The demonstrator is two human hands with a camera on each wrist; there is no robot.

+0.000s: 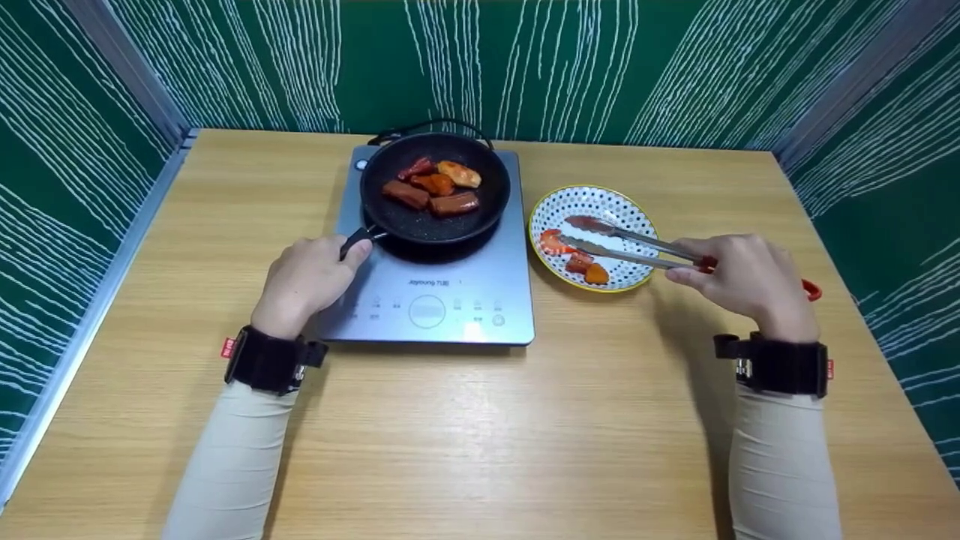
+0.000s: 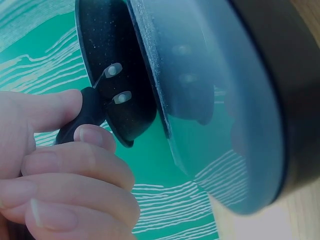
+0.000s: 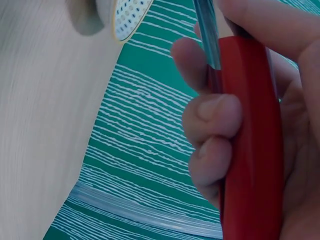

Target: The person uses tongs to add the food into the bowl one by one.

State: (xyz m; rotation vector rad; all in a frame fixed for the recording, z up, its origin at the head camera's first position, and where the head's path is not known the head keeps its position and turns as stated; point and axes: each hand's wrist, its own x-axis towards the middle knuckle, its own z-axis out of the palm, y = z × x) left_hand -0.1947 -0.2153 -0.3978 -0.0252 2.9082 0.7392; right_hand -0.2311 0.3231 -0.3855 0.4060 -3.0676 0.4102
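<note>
My left hand (image 1: 304,277) grips the black handle (image 1: 358,241) of a frying pan (image 1: 450,230) that is over the induction cooker (image 1: 495,277). In the pan are two brown sausage pieces (image 1: 454,203), a golden piece (image 1: 460,174) and red and orange pieces (image 1: 435,184). My right hand (image 1: 746,274) holds metal tongs (image 1: 651,241) by their red handles (image 3: 250,135). The tongs' tips are spread apart over a dotted plate (image 1: 585,196). On it lie an orange-red piece (image 1: 553,241), a small reddish-brown piece (image 1: 579,262) and an orange chunk (image 1: 597,274).
A black cord (image 1: 435,122) runs behind the pan at the cooker's back edge. Green walls (image 1: 517,67) with white lines enclose the wooden table (image 1: 465,435) at the back and sides. The plate stands just right of the cooker.
</note>
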